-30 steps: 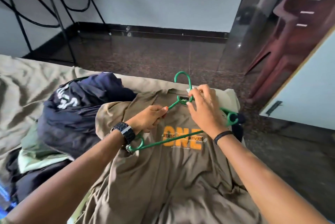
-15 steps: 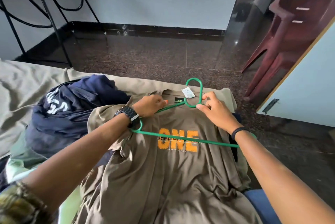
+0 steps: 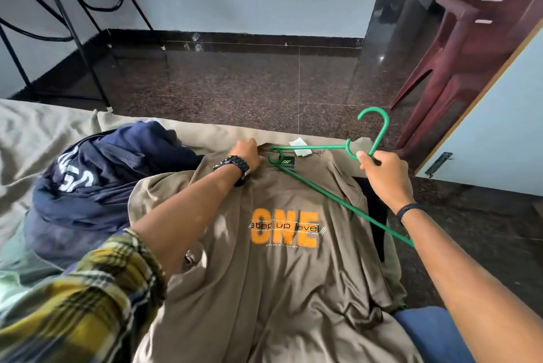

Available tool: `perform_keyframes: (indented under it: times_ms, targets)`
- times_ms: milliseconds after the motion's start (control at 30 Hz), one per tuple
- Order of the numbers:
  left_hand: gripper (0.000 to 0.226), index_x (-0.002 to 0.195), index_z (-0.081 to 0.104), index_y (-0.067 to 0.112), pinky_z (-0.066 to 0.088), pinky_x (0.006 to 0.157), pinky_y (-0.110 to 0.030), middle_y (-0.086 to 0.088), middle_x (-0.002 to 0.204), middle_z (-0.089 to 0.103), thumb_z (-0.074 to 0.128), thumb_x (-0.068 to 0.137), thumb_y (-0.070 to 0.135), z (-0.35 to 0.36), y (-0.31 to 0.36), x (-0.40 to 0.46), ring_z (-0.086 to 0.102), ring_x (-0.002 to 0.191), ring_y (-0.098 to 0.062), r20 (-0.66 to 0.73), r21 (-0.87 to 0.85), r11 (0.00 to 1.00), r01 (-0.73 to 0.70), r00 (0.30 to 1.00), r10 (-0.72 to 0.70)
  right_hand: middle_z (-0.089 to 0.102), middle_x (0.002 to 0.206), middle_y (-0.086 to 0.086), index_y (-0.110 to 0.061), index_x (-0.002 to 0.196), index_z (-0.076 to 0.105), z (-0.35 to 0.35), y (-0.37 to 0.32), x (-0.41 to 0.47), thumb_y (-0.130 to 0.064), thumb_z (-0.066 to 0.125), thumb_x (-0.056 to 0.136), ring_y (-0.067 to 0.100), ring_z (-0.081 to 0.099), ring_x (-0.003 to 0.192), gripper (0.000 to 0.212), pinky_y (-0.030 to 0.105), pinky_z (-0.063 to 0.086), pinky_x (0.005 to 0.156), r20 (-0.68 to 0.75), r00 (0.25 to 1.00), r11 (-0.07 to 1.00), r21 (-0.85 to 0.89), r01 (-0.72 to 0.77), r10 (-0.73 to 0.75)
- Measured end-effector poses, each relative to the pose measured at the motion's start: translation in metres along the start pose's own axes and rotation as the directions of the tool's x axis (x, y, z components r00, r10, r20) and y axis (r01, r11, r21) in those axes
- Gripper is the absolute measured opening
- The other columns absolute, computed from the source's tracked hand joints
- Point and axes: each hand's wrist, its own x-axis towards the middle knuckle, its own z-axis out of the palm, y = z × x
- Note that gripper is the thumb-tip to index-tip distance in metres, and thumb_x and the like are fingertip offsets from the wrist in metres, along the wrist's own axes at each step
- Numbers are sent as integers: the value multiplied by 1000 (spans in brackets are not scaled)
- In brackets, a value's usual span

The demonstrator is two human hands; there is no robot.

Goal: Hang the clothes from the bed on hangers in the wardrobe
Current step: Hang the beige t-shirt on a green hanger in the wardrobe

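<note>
hanger end at the collar of the brown shirt

a brown t-shirt (image 3: 282, 268) lay flat on the bed (image 3: 38, 130), chest up, its collar at the bed's far edge and its orange "one" print facing up. the left hand (image 3: 248, 154), with a black watch (image 3: 235, 164) on the wrist, had its fingers curled on the fabric at the left side of the collar. the right hand (image 3: 382, 171) was closed round the neck of a green hanger (image 3: 332, 195), just below the hook, which stood tilted above the bed's far right corner. one end of the hanger sat at the collar beside the black neck label; whether it had gone inside the neck opening could not be told. the hanger's long bar ran slantwise over the shirt's right shoulder toward the right forearm. a heap of navy clothing (image 3: 97, 183) with white lettering lay just left of the shirt, touching it. beyond the bed's far edge was dark speckled floor (image 3: 249, 83), with a maroon plastic chair (image 3: 470, 48) by the right corner.
</note>
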Motion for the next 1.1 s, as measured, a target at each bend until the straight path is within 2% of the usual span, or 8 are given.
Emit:
perform_keyframes:
  times_ms: [100,300,500,633,833,933,1000,1100]
  targets:
    - [45,118,51,-2,46,86,-39,-23,119,59,63,90,31,12,-5,3,57,110,-38,-48,-7,999,49,998,-49,64,76,4,-10,71,65,2,-5,4,-41,53,93,27,56,79,40,34,39,68,37,999,999,24,-23,22]
    - [40,124,46,-6,41,96,-39,-24,128,53,58,92,15,17,-9,8,49,121,-38,-93,-47,994,99,990,-103,55,64,-11,-2,76,67,-1,-3,11,-34,54,95,19,50,73,40,27,27,66,91,996,999,46,4,-8]
    - [26,112,59,-2,49,88,-37,-22,113,63,55,91,13,12,-22,15,59,107,-36,-118,-317,941,120,979,-165,54,61,-10,-3,73,67,0,-5,13,-34,56,95,13,50,63,40,26,25,60,95,991,995,51,85,-89]
    - [21,110,61,5,47,81,-26,-4,82,62,60,89,8,5,-24,6,60,86,-22,-261,-523,852,-10,954,-149,49,54,-6,-10,69,66,1,-12,13,-37,56,94,11,45,54,39,29,30,62,116,983,990,38,138,-142]
    - [14,101,64,10,38,66,-1,6,80,60,62,88,5,-9,-10,-15,56,74,-7,-371,-473,841,-263,925,80,44,54,-7,-5,70,61,8,-38,18,-34,53,97,8,41,49,40,19,27,48,179,960,975,93,203,-217]
    - [13,96,63,11,41,65,-4,13,73,57,64,86,4,-17,2,-23,56,63,6,-393,-511,787,-346,908,145,50,56,-6,-12,64,59,11,-52,19,-36,52,96,6,43,51,41,18,29,48,238,933,962,19,273,-270]
    - [13,92,62,13,43,63,-10,12,72,59,65,84,3,-22,7,-26,56,59,6,-408,-534,752,-387,897,172,55,59,-2,-16,60,55,14,-56,22,-39,52,95,9,45,52,43,29,31,51,264,923,959,25,284,-280]
    - [13,87,61,14,44,63,-11,12,71,60,63,85,1,-29,7,-29,56,60,6,-476,-554,725,-409,870,127,47,51,-5,-17,55,51,7,-59,34,-40,54,94,13,43,49,45,30,30,51,262,918,954,63,292,-298]
